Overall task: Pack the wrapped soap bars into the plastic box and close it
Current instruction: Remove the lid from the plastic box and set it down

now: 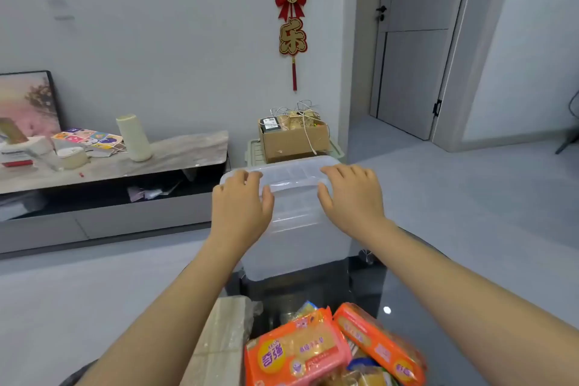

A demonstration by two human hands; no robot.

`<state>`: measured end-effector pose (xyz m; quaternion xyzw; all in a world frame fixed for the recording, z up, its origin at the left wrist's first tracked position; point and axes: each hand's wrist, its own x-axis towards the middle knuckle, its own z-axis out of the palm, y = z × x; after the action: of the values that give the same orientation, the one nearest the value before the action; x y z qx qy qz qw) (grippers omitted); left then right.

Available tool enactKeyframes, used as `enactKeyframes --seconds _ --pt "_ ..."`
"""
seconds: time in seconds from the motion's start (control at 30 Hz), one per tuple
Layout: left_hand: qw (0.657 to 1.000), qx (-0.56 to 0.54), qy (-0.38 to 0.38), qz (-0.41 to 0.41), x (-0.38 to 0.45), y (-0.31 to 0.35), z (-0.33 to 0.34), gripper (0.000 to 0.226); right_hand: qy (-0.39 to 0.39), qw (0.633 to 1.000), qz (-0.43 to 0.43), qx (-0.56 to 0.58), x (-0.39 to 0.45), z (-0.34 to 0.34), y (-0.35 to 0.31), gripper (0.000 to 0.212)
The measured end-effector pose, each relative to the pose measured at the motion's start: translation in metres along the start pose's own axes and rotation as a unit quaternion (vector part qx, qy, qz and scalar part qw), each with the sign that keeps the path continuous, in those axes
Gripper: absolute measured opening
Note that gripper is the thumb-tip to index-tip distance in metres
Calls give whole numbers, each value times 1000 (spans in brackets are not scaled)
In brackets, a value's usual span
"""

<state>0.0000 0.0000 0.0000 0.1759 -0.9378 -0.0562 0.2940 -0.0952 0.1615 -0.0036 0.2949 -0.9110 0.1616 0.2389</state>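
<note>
On the plastic box point(294, 229) lid: both hands.

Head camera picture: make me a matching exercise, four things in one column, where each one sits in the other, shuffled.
Things:
1. plastic box
2. soap bars
3. cardboard box
4. cream cylinder

Places:
A. on the marble sideboard
B. piled at the table's near edge
C. under both hands, the left hand and the right hand on its lid
D. against the wall, below the red hanging

Pairs: 1-C, 2-B, 3-D, 4-A
</note>
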Motion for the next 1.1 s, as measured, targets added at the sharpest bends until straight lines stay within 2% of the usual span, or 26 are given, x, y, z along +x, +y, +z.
enactKeyframes --seconds 0.07,0.13,0.27,0.4,0.53,0.67,0.77,0.87,0.97,1.1 --pt "1000 17 -14 -14 -6 -1 5 39 -21 1000 15 12 -4 7 -1 42" --pt "997 37 -62 -40 -13 -4 8 39 -63 997 38 14 -9 9 -2 42" --pt "987 -35 -147 -64 -24 -10 3 39 -115 993 26 14 -22 5 -4 44" --pt "978 -92 -182 -51 -32 -22 -8 47 -145 989 12 -3 -34 -8 -7 46" --pt "972 -113 -196 -69 -39 -29 -20 48 -128 991 -21 -24 -52 -17 -11 46" --pt "971 -82 -217 -57 -50 -34 -29 50 -93 995 -30 -29 -61 -23 -13 43" --pt "981 -34 -184 -47 -51 -33 -32 44 -44 999 10 -17 -50 -22 -9 38" --pt "989 -1 -130 -72 -37 -34 -28 38 -62 994 89 2 -29 -13 0 41" --pt "977 -85 -115 -158 -18 -42 -16 31 -120 966 211 85 -8 -2 10 41" --pt "953 -168 -93 -234 0 -53 2 33 -123 941 284 136 6 11 20 29"
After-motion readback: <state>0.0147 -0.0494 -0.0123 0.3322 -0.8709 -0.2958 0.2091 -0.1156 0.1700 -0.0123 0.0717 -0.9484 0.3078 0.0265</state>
